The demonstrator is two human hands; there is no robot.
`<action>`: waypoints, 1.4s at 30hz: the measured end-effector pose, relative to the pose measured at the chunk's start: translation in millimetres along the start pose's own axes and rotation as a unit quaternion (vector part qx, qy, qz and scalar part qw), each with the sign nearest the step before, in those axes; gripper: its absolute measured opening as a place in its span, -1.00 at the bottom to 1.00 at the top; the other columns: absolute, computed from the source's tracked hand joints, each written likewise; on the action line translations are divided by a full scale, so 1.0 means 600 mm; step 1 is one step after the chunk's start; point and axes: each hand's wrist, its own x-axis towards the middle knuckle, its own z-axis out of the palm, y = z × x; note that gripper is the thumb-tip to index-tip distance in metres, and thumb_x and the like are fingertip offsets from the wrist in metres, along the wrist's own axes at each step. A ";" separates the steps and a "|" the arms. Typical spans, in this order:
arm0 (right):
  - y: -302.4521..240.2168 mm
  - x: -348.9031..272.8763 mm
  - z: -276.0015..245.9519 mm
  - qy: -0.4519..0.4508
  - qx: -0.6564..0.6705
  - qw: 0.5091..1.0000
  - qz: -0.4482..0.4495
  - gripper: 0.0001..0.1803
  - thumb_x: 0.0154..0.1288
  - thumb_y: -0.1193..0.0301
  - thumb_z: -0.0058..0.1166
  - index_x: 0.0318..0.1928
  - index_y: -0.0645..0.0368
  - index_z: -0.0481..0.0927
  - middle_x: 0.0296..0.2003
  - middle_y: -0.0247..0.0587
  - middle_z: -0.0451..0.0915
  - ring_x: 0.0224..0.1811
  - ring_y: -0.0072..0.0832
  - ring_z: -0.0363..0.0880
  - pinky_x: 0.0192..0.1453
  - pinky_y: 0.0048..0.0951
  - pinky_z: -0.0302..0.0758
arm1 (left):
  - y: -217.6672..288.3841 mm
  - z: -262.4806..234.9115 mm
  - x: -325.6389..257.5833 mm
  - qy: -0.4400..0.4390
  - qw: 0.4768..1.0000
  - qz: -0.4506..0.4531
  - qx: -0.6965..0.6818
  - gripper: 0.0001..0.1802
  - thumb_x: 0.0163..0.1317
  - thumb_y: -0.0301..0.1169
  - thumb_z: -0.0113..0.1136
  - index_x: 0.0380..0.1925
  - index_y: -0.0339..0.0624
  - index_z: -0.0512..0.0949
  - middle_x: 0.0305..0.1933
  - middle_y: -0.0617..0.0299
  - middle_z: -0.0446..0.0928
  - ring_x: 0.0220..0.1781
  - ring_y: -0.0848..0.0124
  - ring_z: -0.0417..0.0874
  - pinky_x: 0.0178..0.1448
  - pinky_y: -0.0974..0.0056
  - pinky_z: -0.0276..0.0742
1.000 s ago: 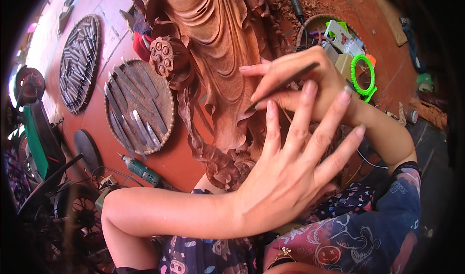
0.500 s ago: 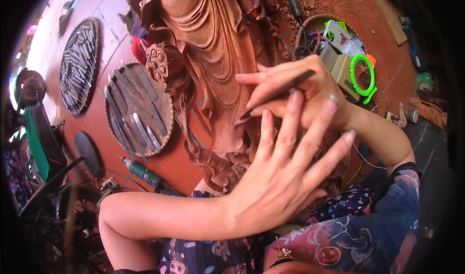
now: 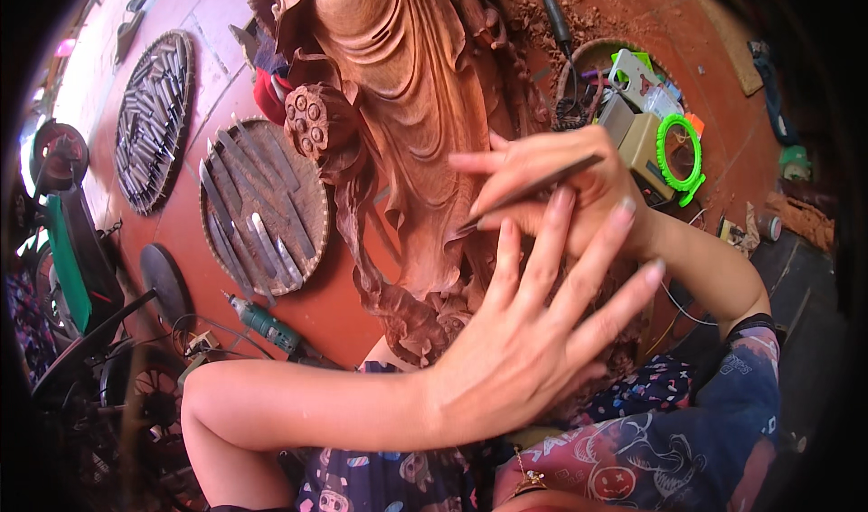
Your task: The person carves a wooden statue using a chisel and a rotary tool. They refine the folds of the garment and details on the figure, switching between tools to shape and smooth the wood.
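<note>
Carving on the tall reddish-brown wooden figure with flowing robe folds [image 3: 398,123] looks well advanced: the long drapery grooves above the fingers read smooth and finished, and the lotus-pod cluster to their left is fully shaped. Judging by where the tool works, the fine detail at the lower robe edge, right at the fingertips, is what remains, along with the rougher curled base below them.

Beyond the fingers to the left lie 2 round woven trays; the nearer round woven tray of steel chisels [image 3: 262,209] sits on the red floor.

Spread wide and holding nothing, the left hand [image 3: 533,349] has its fingers [image 3: 551,241] fanned flat, apparently steadying against the wood under the right hand.

Gripping pen-fashion, the right hand [image 3: 561,191] closes its fingers on the slim dark carving tool [image 3: 529,191], whose tip meets the robe edge just left of them.

A small green hand drill [image 3: 264,324] lies lower left of the fingers.
</note>
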 end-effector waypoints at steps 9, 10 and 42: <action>-0.016 0.008 0.007 0.007 -0.010 0.999 0.050 -0.84 0.21 0.43 0.36 -0.22 0.22 0.76 -0.22 -0.10 0.79 -0.13 -0.26 0.81 -0.08 -0.31 0.73 | -0.006 0.002 -0.004 0.026 0.999 0.018 0.039 -0.20 0.35 -0.15 0.11 0.57 -0.03 0.18 0.67 -0.25 -0.09 0.63 -0.48 -0.10 0.54 -0.48 -0.01; -0.020 0.009 0.007 -0.012 -0.025 0.998 0.062 -0.83 0.21 0.43 0.36 -0.22 0.24 0.75 -0.23 -0.10 0.78 -0.17 -0.28 0.81 -0.11 -0.33 0.72 | -0.015 0.008 -0.004 0.038 0.998 0.015 0.043 -0.20 0.35 -0.16 0.11 0.57 -0.02 0.18 0.67 -0.26 -0.09 0.63 -0.48 -0.09 0.52 -0.49 0.01; 0.004 0.019 -0.029 -0.039 0.086 0.995 0.018 -0.83 0.09 0.61 0.33 -0.25 0.29 0.80 -0.40 -0.08 0.75 -0.18 -0.25 0.80 0.32 0.00 0.60 | -0.018 0.002 0.015 -0.023 0.999 0.002 0.033 -0.11 0.18 -0.37 0.37 0.55 0.23 0.27 0.66 -0.39 -0.21 0.63 -0.54 -0.20 0.52 -0.51 0.01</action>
